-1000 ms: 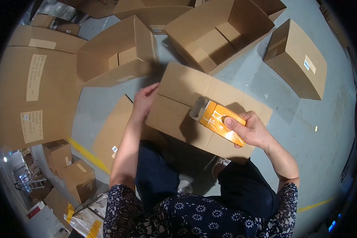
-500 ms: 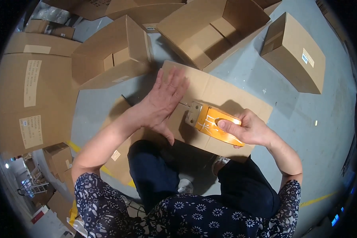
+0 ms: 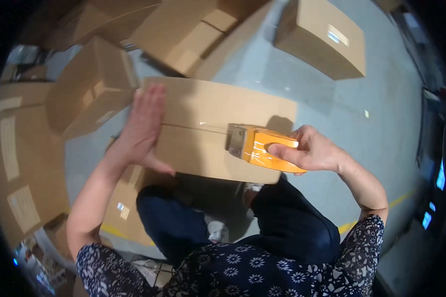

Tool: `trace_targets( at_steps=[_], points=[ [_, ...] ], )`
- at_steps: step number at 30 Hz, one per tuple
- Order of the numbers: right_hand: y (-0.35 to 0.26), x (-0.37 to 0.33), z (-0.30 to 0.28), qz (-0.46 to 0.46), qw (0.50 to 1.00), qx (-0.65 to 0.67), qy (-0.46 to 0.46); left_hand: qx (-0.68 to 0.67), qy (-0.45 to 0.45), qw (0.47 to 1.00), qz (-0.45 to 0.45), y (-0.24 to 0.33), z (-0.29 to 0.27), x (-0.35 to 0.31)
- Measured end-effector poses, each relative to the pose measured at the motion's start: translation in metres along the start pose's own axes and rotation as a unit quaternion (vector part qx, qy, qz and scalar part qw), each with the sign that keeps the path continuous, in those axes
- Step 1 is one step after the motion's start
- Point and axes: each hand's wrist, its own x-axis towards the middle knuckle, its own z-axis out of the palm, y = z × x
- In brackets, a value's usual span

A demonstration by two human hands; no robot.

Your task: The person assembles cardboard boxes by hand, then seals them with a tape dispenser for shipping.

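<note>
A brown cardboard box (image 3: 203, 156) lies in front of my knees, with a seam running along its top face. My left hand (image 3: 142, 129) is open, its fingers stretched and pressed against the left end of the box. My right hand (image 3: 318, 151) grips an orange hand-held tape dispenser (image 3: 268, 151), thumb on its side. The dispenser's metal front end is over the right part of the seam. Shiny clear tape (image 3: 201, 123) shows faintly along the seam to its left. The underside of the dispenser is hidden.
An open cardboard carton (image 3: 101, 91) stands at the far left, and a larger open one (image 3: 191, 42) is behind the box. A closed carton (image 3: 327, 42) sits at the far right. Flattened cardboard (image 3: 126, 210) lies by my left knee. Yellow lines (image 3: 399, 199) mark the grey floor.
The dispenser has moved rightward along the box's seam, away from my left hand. My left hand stays at the box's left end. The whole view has shifted, with the surroundings moving left.
</note>
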Motion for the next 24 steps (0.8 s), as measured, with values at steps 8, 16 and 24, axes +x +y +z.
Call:
trace_targets(
  at_steps=[8, 16, 24],
  points=[
    [0.134, -0.043, -0.080, 0.156, 0.982, -0.097, 0.037, 0.044, -0.032, 0.998, -0.016, -0.033, 0.061, 0.021],
    [0.130, -0.023, -0.066, 0.235, 0.961, -0.135, 0.055, 0.073, -0.044, 0.996, -0.022, -0.021, 0.044, 0.026],
    [0.096, -0.020, -0.058, 0.288, 0.950, -0.122, -0.004, -0.100, -0.001, 0.984, 0.148, 0.132, 0.037, 0.120]
  ],
)
